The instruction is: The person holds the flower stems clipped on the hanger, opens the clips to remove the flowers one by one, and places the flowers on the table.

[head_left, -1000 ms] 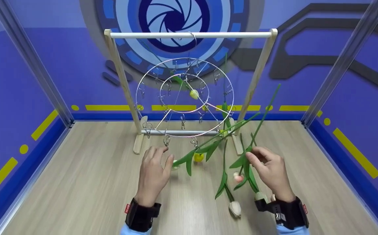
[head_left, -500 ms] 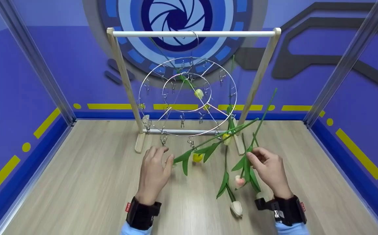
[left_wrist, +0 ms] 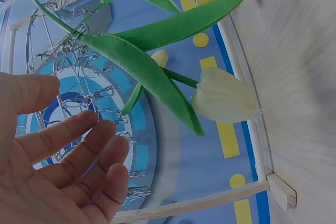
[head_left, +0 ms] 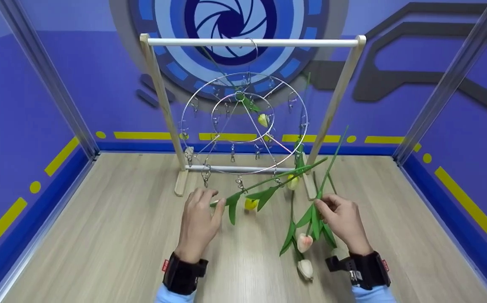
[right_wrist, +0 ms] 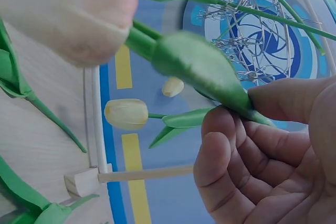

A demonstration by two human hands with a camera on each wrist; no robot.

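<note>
My right hand (head_left: pixel 325 206) pinches the green stem of a pink tulip (head_left: pixel 304 243), whose bud hangs down while the stem slants up to the right. The right wrist view shows thumb and fingers (right_wrist: pixel 236 124) closed on the stem's leaf (right_wrist: pixel 197 64). My left hand (head_left: pixel 207 204) hovers open, fingers relaxed (left_wrist: pixel 79 145), beside a cream tulip (left_wrist: pixel 223 98). That tulip's long stem (head_left: pixel 277 176) slants up to the right under the round wire clip hanger (head_left: pixel 243 126); I cannot tell what holds it.
The hanger hangs from the white rod (head_left: pixel 251 42) of a wooden rack and carries a yellow tulip (head_left: pixel 263 120) and a pale one (head_left: pixel 293 182). A yellow tulip (head_left: pixel 250 204) and a white tulip (head_left: pixel 305 268) lie on the wooden floor. Blue walls enclose the space.
The right hand has lowered the pink tulip slightly, its bud now nearer the floor. The wire hanger has turned a little. The left hand has barely moved.
</note>
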